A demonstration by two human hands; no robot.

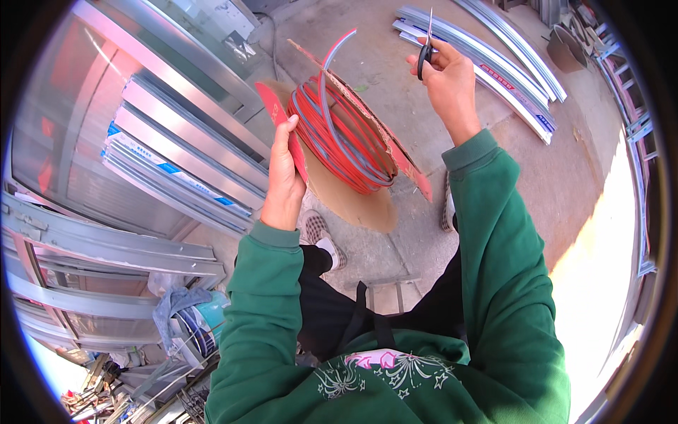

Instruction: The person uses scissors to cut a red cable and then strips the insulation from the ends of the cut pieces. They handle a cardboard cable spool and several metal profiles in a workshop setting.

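Note:
My left hand [282, 178] grips the red edge of a cardboard reel [357, 205], its thumb lying on top. Between the reel's cardboard sides lies a coil of red and grey flexible strip [332, 145]. One loose end of the strip [338, 48] curves up and out past the far side. Up and to the right of the reel, my right hand [450, 83] holds a pair of scissors [424, 62] by the black handles. The blades point away from me, clear of the strip.
Long metal profiles [494, 78] lie on the floor at the far right, near a dark bucket [567, 49]. More profiles [176, 173] and framed panels [63, 134] stand to the left. A blue-green bucket [208, 318] with a cloth [169, 311] is at the lower left, above scrap pieces [106, 389].

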